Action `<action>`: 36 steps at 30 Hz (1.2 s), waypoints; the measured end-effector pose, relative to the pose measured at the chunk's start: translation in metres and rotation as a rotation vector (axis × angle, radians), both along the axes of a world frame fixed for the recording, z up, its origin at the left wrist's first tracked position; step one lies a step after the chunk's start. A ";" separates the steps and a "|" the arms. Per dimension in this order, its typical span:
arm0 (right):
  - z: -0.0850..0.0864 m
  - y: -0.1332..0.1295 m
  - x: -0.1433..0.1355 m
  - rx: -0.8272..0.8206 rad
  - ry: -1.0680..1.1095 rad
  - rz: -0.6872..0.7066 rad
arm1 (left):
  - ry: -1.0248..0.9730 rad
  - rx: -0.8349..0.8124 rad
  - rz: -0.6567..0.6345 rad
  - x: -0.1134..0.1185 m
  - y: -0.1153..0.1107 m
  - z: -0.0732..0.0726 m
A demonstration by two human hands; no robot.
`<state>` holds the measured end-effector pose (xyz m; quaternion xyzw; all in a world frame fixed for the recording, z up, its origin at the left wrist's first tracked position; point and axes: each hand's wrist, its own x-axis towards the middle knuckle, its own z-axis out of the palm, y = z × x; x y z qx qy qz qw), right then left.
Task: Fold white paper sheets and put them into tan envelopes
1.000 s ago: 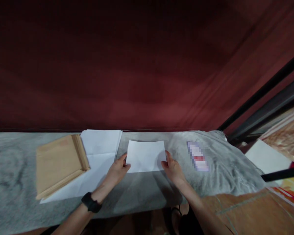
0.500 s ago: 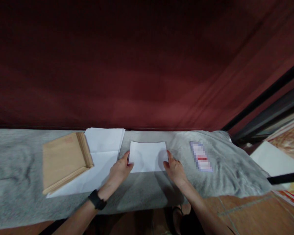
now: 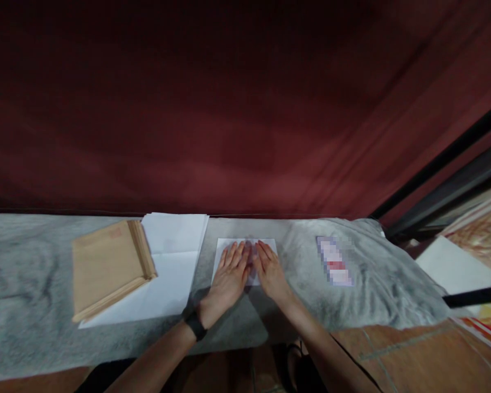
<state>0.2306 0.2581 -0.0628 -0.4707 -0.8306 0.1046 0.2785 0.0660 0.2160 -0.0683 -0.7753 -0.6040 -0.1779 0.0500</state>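
Observation:
A small white sheet of paper (image 3: 222,248) lies on the grey cloth in front of me, mostly covered by my hands. My left hand (image 3: 229,274) rests flat on its left and middle part, fingers stretched out, a black band on the wrist. Flat on the right part is my right hand (image 3: 271,271), its fingers extended and pointing away from me. The fingertips of both hands are close together near the paper's far edge. Larger white sheets (image 3: 175,273) with a crease lie to the left, partly under a stack of brown envelopes (image 3: 106,265).
The grey cloth (image 3: 237,327) covers a long surface along a dark red wall (image 3: 245,136). A purple and white blurred item (image 3: 335,262) lies at the right. Beyond the cloth's right end are a white panel (image 3: 454,273), a black bar and a tiled floor (image 3: 425,355).
Both hands have left the side edges of the small paper and moved inward onto its top, opening flat. The paper and the envelopes have stayed in place.

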 end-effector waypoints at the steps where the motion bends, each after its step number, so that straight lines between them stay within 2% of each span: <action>1: -0.003 0.001 -0.010 -0.008 0.016 0.024 | 0.024 -0.005 -0.010 0.005 0.003 -0.007; 4: -0.011 0.001 -0.032 -0.051 -0.016 0.059 | 0.084 -0.046 -0.017 0.011 0.010 -0.025; 7: -0.015 0.002 -0.041 -0.070 -0.071 0.025 | 0.115 -0.077 0.024 0.008 0.014 -0.030; 14: -0.024 0.004 -0.027 0.029 -0.231 -0.113 | 0.087 -0.080 0.156 -0.010 0.015 -0.018; 24: -0.035 0.007 0.005 0.149 -0.288 -0.259 | 0.084 -0.101 0.293 -0.024 0.007 -0.015; 32: -0.036 0.005 0.033 0.089 -0.285 -0.330 | 0.045 -0.063 0.309 -0.033 0.002 -0.015; 36: -0.028 0.001 0.032 0.090 -0.233 -0.338 | 0.026 0.000 0.286 -0.023 -0.002 -0.011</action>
